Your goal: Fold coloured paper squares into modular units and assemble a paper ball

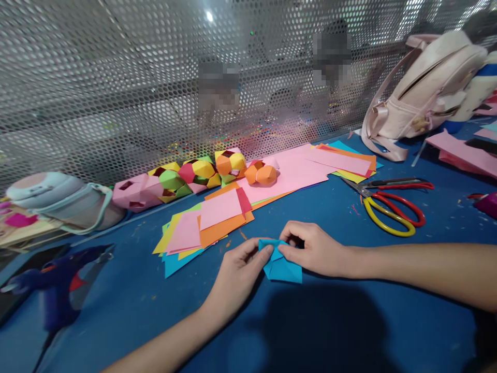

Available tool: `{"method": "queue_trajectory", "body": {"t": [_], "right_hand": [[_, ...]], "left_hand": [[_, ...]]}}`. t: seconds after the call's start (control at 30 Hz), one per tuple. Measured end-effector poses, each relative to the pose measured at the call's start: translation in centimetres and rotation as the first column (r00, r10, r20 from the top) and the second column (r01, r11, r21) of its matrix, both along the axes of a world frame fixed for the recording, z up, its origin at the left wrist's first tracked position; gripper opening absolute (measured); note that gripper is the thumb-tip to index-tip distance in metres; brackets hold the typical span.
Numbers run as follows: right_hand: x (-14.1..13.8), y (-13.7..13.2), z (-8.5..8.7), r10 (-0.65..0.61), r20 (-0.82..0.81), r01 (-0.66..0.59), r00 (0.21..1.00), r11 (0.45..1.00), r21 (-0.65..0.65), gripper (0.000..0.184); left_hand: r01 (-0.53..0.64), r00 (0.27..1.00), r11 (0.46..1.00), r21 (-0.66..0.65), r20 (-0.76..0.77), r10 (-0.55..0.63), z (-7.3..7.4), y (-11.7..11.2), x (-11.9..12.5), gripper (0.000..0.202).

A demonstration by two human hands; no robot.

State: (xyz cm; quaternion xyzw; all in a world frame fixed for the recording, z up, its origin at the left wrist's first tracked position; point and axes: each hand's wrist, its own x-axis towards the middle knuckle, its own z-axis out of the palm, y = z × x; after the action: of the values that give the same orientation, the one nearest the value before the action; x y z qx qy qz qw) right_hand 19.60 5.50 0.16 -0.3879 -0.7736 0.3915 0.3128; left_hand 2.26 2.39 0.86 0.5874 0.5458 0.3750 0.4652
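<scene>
A small folded piece of blue paper [282,265] lies on the blue table [334,321] in front of me. My left hand [238,272] pinches its left corner with thumb and fingers. My right hand [316,248] presses and pinches the top edge from the right, fingers curled over it. Both hands rest on the tabletop.
Loose coloured paper sheets [217,217] lie just behind the hands, with several folded paper balls [202,173] along the perforated metal wall. Red and yellow scissors [392,204] sit to the right, a pink backpack [423,88] far right, a blue glue gun [58,285] at left.
</scene>
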Motion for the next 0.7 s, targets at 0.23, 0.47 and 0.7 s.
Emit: {"method": "queue_trajectory", "body": {"t": [0.23,0.47,0.7], "right_hand": [[0.16,0.06,0.32,0.057,-0.063,-0.057,0.996,0.998,0.000,0.017],[0.11,-0.02,0.18,0.004,-0.019,-0.004,1.000,1.000,0.023,0.016],[0.08,-0.10,0.24,-0.011,0.036,0.010,0.999,0.999,0.040,0.020]], "left_hand": [[0.003,0.998,0.999,-0.041,0.058,0.000,0.08,0.18,0.02,0.021],[-0.022,0.999,1.000,-0.009,0.027,0.023,0.15,0.02,0.10,0.022],[-0.047,0.999,0.999,0.014,-0.006,0.047,-0.12,0.08,0.03,0.019]]}}
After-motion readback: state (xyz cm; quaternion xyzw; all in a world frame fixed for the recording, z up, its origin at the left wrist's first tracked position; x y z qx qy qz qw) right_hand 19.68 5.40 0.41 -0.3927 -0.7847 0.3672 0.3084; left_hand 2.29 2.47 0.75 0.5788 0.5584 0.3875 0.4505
